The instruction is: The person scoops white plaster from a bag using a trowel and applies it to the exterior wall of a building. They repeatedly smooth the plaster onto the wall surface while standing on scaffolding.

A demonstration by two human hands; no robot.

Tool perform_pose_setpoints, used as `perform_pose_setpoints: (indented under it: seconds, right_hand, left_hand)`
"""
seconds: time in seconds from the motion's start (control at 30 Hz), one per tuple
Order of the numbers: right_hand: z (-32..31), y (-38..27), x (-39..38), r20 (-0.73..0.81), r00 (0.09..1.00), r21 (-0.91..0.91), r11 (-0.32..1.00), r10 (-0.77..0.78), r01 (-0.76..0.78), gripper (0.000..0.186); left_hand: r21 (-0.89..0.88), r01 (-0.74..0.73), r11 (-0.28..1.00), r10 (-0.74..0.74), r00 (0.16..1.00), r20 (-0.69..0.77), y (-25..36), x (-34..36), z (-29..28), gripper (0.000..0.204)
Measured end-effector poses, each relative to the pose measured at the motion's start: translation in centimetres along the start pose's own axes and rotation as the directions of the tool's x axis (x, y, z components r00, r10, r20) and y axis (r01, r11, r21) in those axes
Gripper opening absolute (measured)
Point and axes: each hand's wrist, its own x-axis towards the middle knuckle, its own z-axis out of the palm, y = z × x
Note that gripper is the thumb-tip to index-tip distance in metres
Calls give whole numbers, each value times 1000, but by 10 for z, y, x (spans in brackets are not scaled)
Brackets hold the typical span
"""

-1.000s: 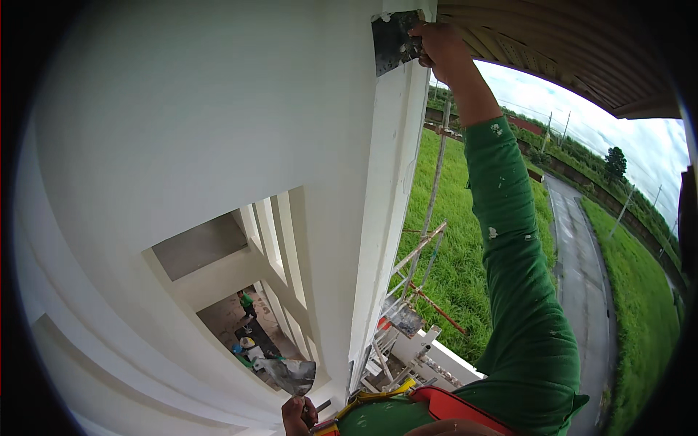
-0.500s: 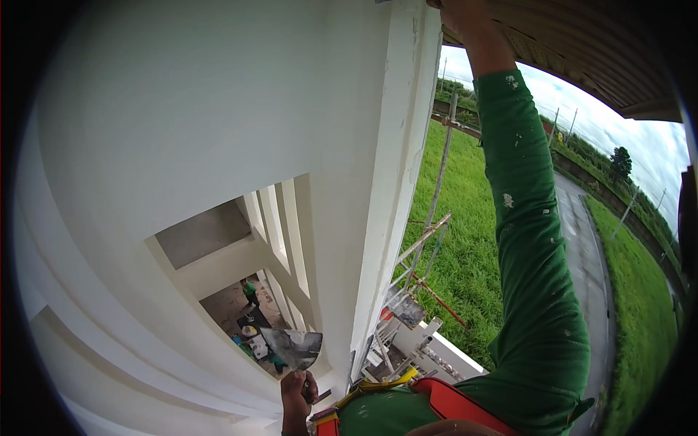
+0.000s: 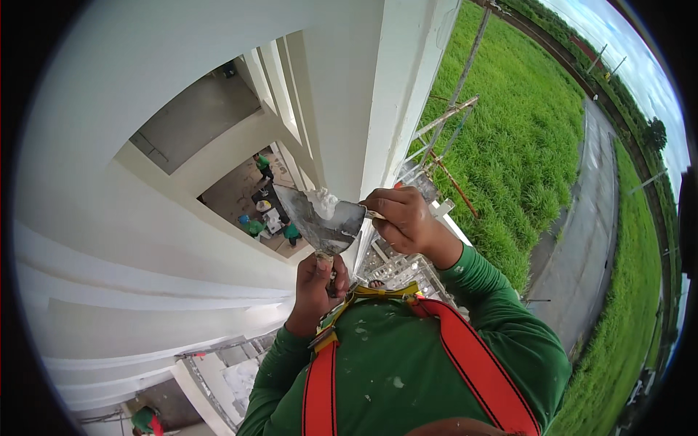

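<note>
My left hand [image 3: 318,285] is closed round the handle of a wide putty knife [image 3: 302,216], its grey blade tilted up in front of my chest. White putty [image 3: 322,203] sits in a lump near the blade's upper edge. My right hand [image 3: 404,221] pinches a small scraper by its short handle [image 3: 372,215] at the right side of that blade. The scraper's own blade is hard to tell apart from the wide one. Just beyond both tools stands a white wall corner [image 3: 389,109].
I am high up beside a pale wall [image 3: 240,22] with openings. Several people in green work on a floor far below [image 3: 236,182]. Scaffold poles [image 3: 447,112] rise at the right, over grass [image 3: 509,145] and a paved road [image 3: 592,211]. A red and yellow harness [image 3: 472,349] crosses my chest.
My right hand has come down from the top of the wall corner to the putty knife. My left hand has risen slightly with the knife, and white putty now shows on it. My view has tilted downward.
</note>
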Motion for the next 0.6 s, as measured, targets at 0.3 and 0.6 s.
perform_pose_setpoints:
  seconds: [0.3,0.6]
  right_hand:
    - [-55,66,77,-319,926,-456,823,204,-338,12]
    - [110,159,-89,-90,760,-454,652,644,-607,14]
  left_hand:
    - [79,-90,993,107,965,-238,1,-33,-22,40]
    - [16,-33,999,36,822,-569,-26,-68,-4,42]
